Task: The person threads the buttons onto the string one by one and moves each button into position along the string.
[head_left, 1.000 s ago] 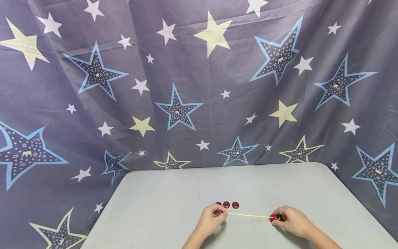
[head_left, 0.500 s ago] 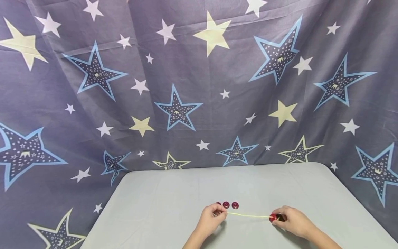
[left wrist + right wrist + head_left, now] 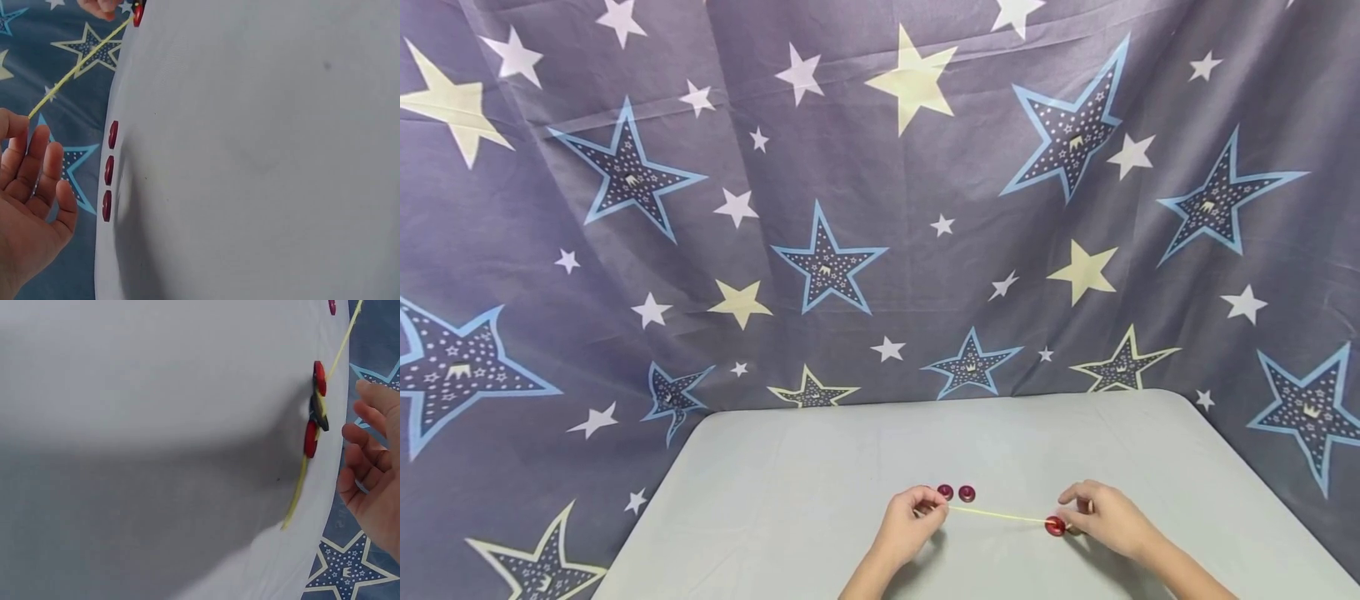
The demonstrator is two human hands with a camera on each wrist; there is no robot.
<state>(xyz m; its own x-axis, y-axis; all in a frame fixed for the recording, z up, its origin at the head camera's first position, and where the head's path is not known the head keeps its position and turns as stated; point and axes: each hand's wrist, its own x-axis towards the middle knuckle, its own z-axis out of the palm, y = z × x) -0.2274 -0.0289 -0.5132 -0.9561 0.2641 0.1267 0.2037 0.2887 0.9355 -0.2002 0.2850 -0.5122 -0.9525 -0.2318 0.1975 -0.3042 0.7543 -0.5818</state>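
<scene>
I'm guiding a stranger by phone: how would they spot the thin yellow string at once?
Over the pale grey tabletop, find the left hand. The thin yellow string runs from there towards round red and black discs near the right hand. Beside those round pieces, it alone is long and narrow.

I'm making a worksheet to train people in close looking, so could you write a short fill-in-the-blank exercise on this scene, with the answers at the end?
1. The left hand pinches a string whose colour is ____.
2. In the left wrist view, the loose red discs in a row on the table number ____.
3. In the right wrist view, the dark disc along the string sits between two discs whose colour is ____.
4. The cloth behind the table is printed with ____.

Missing words: yellow; three; red; stars.
</scene>
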